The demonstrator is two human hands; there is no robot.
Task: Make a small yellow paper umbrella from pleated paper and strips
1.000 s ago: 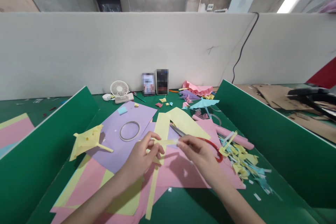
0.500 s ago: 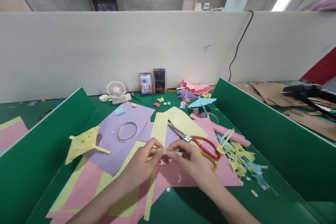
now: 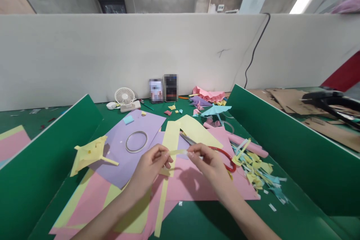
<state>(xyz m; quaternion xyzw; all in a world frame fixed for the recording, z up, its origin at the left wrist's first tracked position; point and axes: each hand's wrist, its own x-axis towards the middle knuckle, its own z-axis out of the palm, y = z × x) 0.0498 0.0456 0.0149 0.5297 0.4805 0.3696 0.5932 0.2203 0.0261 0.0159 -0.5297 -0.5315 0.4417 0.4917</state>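
Observation:
My left hand (image 3: 150,167) and my right hand (image 3: 208,163) are raised a little above the paper sheets, each pinching one end of a narrow yellow paper strip (image 3: 177,152) stretched between them. Under my right hand lie red-handled scissors (image 3: 222,154), their blades pointing up-left and partly hidden by my fingers. A pink sheet (image 3: 194,187) and a long yellow strip (image 3: 161,206) lie beneath both hands.
A ring of clear tape (image 3: 136,141) rests on a purple sheet (image 3: 123,150). A folded yellow paper umbrella (image 3: 90,152) lies at left. Paper scraps (image 3: 258,168) pile up at right. Green dividers (image 3: 42,172) flank the desk; a small fan (image 3: 125,97) and two phones (image 3: 164,88) stand at the back.
My hands were close together half a second ago and have drawn apart, pulling the yellow strip out straight. My right hand now covers more of the scissors.

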